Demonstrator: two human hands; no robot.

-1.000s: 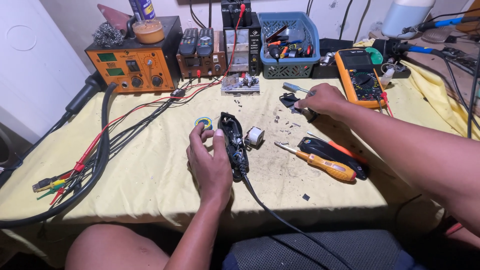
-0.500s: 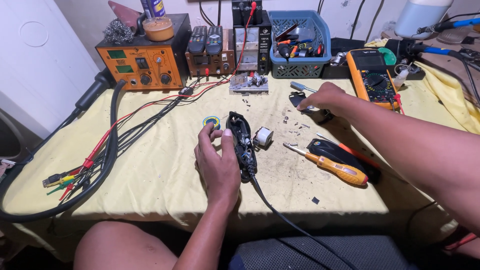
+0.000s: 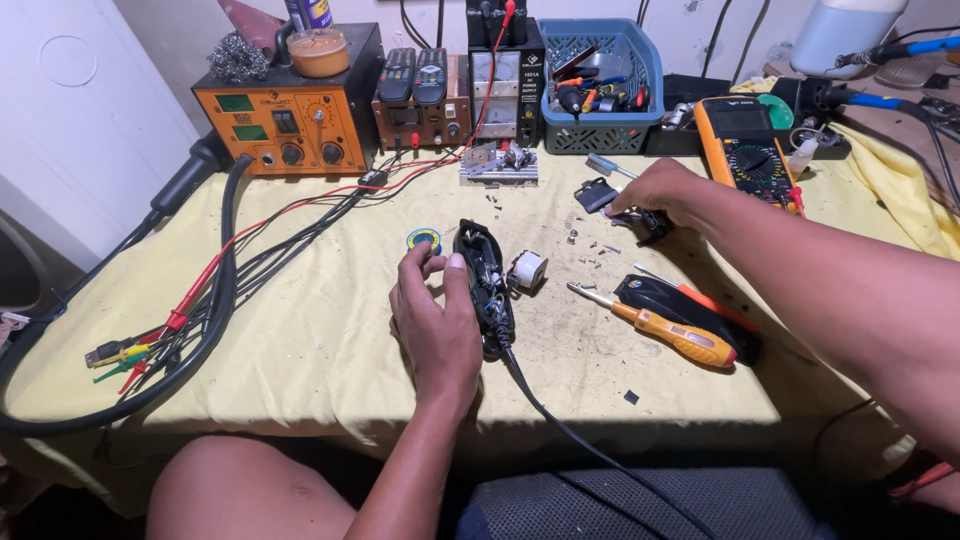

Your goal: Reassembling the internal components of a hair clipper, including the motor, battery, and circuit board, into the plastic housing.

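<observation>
Left hand (image 3: 437, 322) grasps the opened black device (image 3: 486, 288) at centre. Right hand (image 3: 655, 192) pinches small black parts (image 3: 652, 222) farther right, beyond the yellow screwdriver (image 3: 660, 326).

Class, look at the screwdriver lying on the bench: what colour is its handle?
The screwdriver has an orange-yellow handle with a black band, seen in the head view.

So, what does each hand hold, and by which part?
The left hand steadies the opened black device by its left side. The right hand touches small black parts; grip unclear.
</observation>
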